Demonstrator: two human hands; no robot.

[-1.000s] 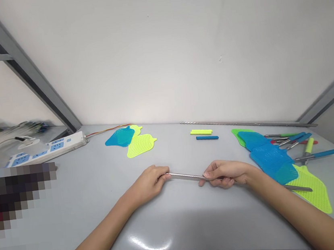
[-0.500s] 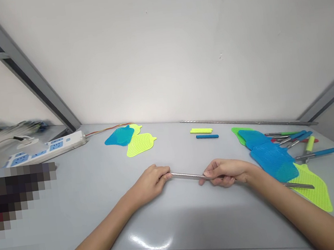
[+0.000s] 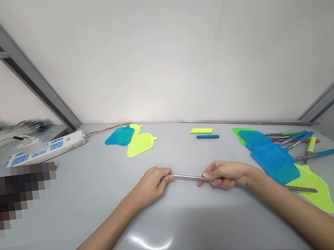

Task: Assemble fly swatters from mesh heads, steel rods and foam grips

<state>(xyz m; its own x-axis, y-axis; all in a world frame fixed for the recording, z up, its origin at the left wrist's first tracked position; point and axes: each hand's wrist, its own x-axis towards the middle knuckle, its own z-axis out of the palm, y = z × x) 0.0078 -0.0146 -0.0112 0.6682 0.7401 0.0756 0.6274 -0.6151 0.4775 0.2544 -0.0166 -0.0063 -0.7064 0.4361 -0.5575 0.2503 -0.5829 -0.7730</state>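
A thin silvery metal rod (image 3: 188,176) runs between my hands, just above the grey table. My left hand (image 3: 156,185) is closed around its left end, hiding the tip. Fingers and thumb of my right hand (image 3: 221,174) grip it farther along. Beyond my right forearm, a metal length (image 3: 302,188) shows over a yellow-green fly swatter head (image 3: 315,188); my arm hides the stretch between, so whether it is one piece I cannot tell. Blue and yellow-green swatter heads (image 3: 141,144) lie beyond my left hand. Behind the rod are yellow-green grips (image 3: 202,131) and a blue grip (image 3: 208,136).
Several fly swatters with blue heads (image 3: 271,161) and coloured handles (image 3: 327,152) are piled at the right. Long metal rods (image 3: 246,122) lie along the wall. A white power strip (image 3: 71,141) is at the left, near a blurred-out patch. Grey frame posts (image 3: 31,72) stand at the sides.
Both hands keep their hold on the rod. The hands and rod have shifted very slightly; the metal length at the right sits a little lower. Nothing was let go.
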